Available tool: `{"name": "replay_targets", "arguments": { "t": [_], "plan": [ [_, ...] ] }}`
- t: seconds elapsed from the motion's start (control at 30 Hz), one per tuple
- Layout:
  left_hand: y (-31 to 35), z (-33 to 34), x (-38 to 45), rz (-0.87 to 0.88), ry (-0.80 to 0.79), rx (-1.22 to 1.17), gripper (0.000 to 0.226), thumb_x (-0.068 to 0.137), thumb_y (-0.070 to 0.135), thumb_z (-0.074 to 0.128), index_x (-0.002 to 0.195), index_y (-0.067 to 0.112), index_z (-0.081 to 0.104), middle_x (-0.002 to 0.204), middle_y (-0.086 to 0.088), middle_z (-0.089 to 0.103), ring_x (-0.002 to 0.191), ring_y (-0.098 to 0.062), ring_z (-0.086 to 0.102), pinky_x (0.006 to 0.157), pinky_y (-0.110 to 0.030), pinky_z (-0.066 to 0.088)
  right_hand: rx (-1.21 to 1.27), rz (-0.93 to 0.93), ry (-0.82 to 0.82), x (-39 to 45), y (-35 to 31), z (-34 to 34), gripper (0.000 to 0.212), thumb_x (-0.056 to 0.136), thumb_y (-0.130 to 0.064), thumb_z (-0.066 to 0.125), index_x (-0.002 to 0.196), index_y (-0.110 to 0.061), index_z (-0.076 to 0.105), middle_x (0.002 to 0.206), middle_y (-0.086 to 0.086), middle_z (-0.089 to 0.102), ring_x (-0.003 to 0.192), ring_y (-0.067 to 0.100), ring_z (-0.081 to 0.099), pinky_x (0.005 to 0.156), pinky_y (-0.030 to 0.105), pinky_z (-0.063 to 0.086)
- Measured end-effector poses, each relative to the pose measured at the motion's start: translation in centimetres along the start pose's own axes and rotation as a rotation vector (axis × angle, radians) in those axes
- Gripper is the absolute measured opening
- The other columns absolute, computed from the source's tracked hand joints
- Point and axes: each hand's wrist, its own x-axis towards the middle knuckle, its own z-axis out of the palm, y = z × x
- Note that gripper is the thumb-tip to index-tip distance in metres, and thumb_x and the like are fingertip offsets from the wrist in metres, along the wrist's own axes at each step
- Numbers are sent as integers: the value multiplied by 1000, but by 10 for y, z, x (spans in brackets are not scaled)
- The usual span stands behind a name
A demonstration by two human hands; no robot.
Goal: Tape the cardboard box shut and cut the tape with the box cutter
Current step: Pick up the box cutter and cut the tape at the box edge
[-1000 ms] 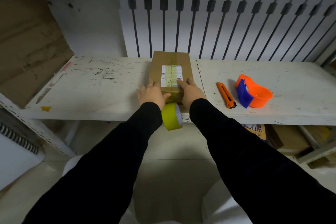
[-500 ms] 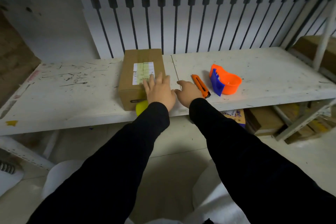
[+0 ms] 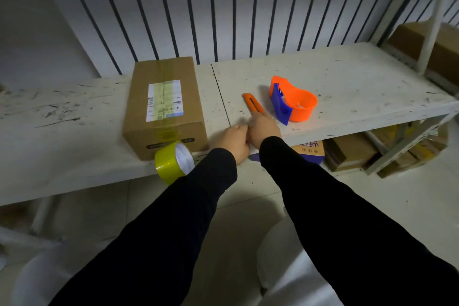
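A brown cardboard box (image 3: 164,97) with a white label stands on the white shelf (image 3: 347,82). A strip of yellowish tape runs along its top and down its front face. The yellow tape roll (image 3: 171,164) hangs from that strip at the shelf's front edge. Right of the box lies the orange box cutter (image 3: 253,105). My right hand (image 3: 264,126) covers the cutter's near end, fingers closed over it. My left hand (image 3: 232,140) rests beside it on the shelf, fingers curled, touching the right hand and holding nothing I can see.
An orange and blue tape dispenser (image 3: 295,104) sits just right of the cutter. Cardboard boxes (image 3: 347,154) are stacked under the shelf at the right, and another box (image 3: 417,45) stands on a rack at the far right. A slatted wall backs the shelf.
Both hands left the box and moved right. The right hand reached the cutter's near end; the left hand followed beside it. The tape roll now hangs free in front of the box.
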Motion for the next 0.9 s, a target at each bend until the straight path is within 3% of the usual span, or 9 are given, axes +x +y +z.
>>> {"name": "replay_targets", "arguments": {
  "t": [0.17,0.3,0.43,0.53,0.63,0.7,0.73,0.8,0.9],
  "plan": [
    [-12,5,17,-53,25,-37,45,91,10,38,135,13,43,134,-12,52,116,-30,54,97,-43,47,-127,21,90,23,9,14,51,93,-15,46,142,-13,32,151,20,26,141,35,22,115,41,25],
    [-13,5,24,-61,54,-104,45,95,14,39,140,13,40,139,-12,48,125,-30,49,105,-40,42,-216,41,116,34,10,20,32,96,-14,42,127,-10,46,129,18,51,121,33,47,101,41,42],
    [-7,3,23,-53,59,-160,42,95,10,38,136,10,44,136,-14,51,123,-30,50,103,-38,41,-191,119,174,32,5,17,30,94,-13,47,123,-5,44,125,19,49,115,32,50,95,37,45],
    [-2,-1,18,-81,62,-228,41,96,8,35,135,9,45,135,-15,52,122,-30,51,104,-38,42,-20,315,51,28,-2,13,38,91,-24,53,123,-4,45,128,19,49,116,30,51,95,34,44],
    [4,-8,8,-96,49,-282,42,96,5,32,137,8,44,138,-15,50,125,-30,49,107,-38,40,105,373,-125,21,-5,5,37,88,-34,54,112,-7,54,118,16,57,109,28,56,90,32,45],
    [9,-14,0,-87,52,-305,42,96,3,32,136,8,45,138,-16,50,125,-31,49,107,-36,39,271,385,-154,13,-6,-1,29,90,-30,52,104,-6,56,100,14,60,92,25,61,80,29,49],
    [12,-17,-4,-83,59,-313,41,96,3,31,134,8,47,135,-17,52,122,-31,51,104,-36,41,398,402,-146,7,-9,-4,25,90,-27,52,103,-5,55,93,12,59,80,22,61,68,26,49],
    [17,-22,-12,-86,82,-324,37,95,3,31,125,5,52,126,-19,56,113,-32,55,98,-37,44,672,434,-112,-5,-14,-10,23,89,-20,54,106,-7,49,81,10,57,62,19,55,48,24,41],
    [20,-29,-23,-105,122,-371,31,97,7,31,119,2,53,122,-19,57,111,-33,56,95,-37,45,984,382,-121,-22,-25,-23,24,88,-5,52,110,-7,44,72,9,50,57,18,51,43,25,39]
  ]
}}
